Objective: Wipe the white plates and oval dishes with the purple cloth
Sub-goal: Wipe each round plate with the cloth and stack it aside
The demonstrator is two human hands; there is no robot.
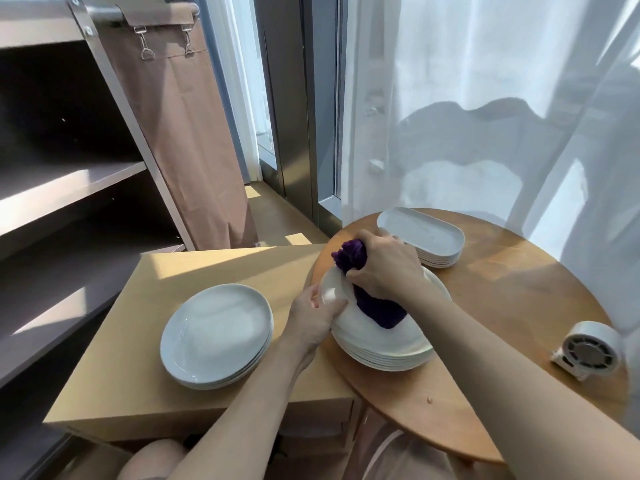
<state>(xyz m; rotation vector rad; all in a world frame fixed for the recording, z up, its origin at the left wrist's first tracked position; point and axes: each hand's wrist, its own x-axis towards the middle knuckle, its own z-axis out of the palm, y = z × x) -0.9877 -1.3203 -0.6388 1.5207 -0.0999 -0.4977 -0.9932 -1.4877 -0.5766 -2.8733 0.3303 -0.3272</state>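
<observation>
The purple cloth (377, 306), squeezed in the right hand (384, 268), presses the top plate (391, 337) at the table's (502, 289) 9 o'clock edge while the left hand (315, 317) pinches its rim; wiping all round seems next.

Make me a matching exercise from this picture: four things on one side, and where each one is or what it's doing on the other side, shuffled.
Column one:
1. purple cloth
2. left hand
3. oval dishes
4. white round device

Column two:
A. near the right edge of the round table
B. gripped by the right hand
C. stacked at the table's far side
D. holding the rim of the top plate

Pairs: 1-B, 2-D, 3-C, 4-A
</observation>
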